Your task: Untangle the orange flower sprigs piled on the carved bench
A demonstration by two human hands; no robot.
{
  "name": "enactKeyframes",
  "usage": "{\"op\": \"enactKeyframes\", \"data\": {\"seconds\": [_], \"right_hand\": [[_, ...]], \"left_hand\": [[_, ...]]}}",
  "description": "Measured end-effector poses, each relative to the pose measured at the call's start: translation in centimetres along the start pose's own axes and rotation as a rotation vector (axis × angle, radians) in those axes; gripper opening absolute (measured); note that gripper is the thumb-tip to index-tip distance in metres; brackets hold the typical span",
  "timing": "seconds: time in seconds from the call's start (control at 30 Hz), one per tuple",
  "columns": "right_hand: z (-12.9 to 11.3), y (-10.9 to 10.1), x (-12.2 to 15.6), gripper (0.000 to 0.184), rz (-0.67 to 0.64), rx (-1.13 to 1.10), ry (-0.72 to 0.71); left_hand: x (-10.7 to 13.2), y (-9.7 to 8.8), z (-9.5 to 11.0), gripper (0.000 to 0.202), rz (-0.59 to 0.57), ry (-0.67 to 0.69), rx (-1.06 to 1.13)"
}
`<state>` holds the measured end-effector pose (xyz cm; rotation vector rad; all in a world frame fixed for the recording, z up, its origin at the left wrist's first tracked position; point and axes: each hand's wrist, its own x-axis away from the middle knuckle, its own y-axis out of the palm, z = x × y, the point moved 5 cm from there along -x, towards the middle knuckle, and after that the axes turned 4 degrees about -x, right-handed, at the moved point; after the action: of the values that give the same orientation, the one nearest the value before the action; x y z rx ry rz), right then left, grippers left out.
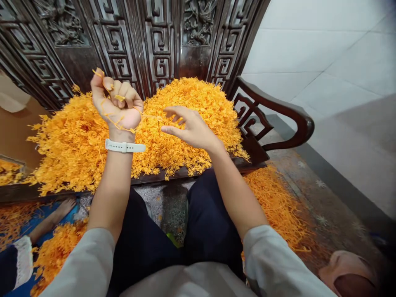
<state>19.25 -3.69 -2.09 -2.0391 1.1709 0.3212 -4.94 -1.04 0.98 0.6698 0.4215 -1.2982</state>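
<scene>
My left hand point(119, 101) is raised palm up, fingers curled in. An orange string point(116, 119) loops over its thumb, fingers and palm. From the wrist side the string stretches across to my right hand point(188, 126). That hand is spread, thumb and fingers apart, and a small knotted bit of the string hangs between them. Directly beneath both hands lies a large heap of frilly orange-yellow pieces point(192, 95), like small artificial blossoms. A pale watch strap point(125, 146) circles my left wrist.
The heap rests on a dark carved wooden bench point(256, 152) with a curved armrest point(297, 111). Long orange strands point(278, 206) cover the floor on the right. Another person's leg point(52, 218) is at lower left, beside a blue sheet point(40, 222). A cardboard box point(21, 119) stands left.
</scene>
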Motion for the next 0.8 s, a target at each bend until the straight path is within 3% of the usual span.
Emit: {"op": "enactKeyframes", "data": {"seconds": [0.07, 0.13, 0.2, 0.27, 0.33, 0.4, 0.47, 0.5, 0.53, 0.57, 0.63, 0.67, 0.73, 0.8], "right_hand": [[-1.2, 0.8, 0.3, 0.045, -0.02, -0.08, -0.019], [-2.6, 0.2, 1.0, 0.042, 0.028, -0.171, -0.046], [-4.1, -2.1, 2.7, 0.038, 0.118, -0.213, -0.069], [-5.1, -5.8, 5.7, 0.034, 0.215, -0.193, -0.037], [-4.6, -10.3, 10.6, 0.032, 0.317, -0.168, 0.03], [-3.1, -13.7, 17.5, 0.033, 0.396, -0.224, 0.038], [-1.1, -14.8, 25.8, 0.047, 0.514, -0.377, -0.014], [0.2, -14.4, 30.4, 0.055, 0.71, -0.424, 0.019], [1.7, -13.2, 35.1, 0.061, 0.933, -0.419, 0.136], [3.0, -10.7, 39.3, 0.066, 1.062, -0.398, 0.316], [5.0, -3.7, 45.5, 0.073, 1.108, -0.38, 0.733], [5.5, 0.2, 47.3, 0.075, 1.054, -0.429, 0.891], [5.9, 7.2, 48.4, 0.075, 0.863, -0.563, 1.065], [5.6, 11.1, 46.8, 0.069, 0.636, -0.494, 1.111]], "left_hand": [[0.4, 0.9, 1.0, 0.074, 0.008, -0.012, -0.028], [0.8, 2.4, 2.4, 0.071, -0.051, -0.018, -0.019], [1.5, 4.3, 3.7, 0.061, -0.151, -0.075, 0.075], [2.5, 6.5, 4.4, 0.051, -0.28, -0.19, 0.216], [3.4, 8.3, 4.5, 0.05, -0.402, -0.287, 0.278], [4.1, 9.4, 3.7, 0.046, -0.489, -0.329, 0.213], [4.5, 9.8, 1.9, 0.041, -0.514, -0.342, 0.1], [4.8, 9.9, 0.7, 0.039, -0.509, -0.359, 0.033], [5.1, 9.9, -0.7, 0.037, -0.512, -0.39, -0.057], [5.6, 10.0, -2.3, 0.035, -0.533, -0.43, -0.17], [7.3, 10.3, -5.5, 0.039, -0.686, -0.498, -0.465], [8.5, 10.5, -6.9, 0.043, -0.835, -0.5, -0.617], [11.0, 10.7, -9.0, 0.047, -1.127, -0.451, -0.86], [13.5, 10.4, -10.5, 0.046, -1.391, -0.419, -1.004]]}}
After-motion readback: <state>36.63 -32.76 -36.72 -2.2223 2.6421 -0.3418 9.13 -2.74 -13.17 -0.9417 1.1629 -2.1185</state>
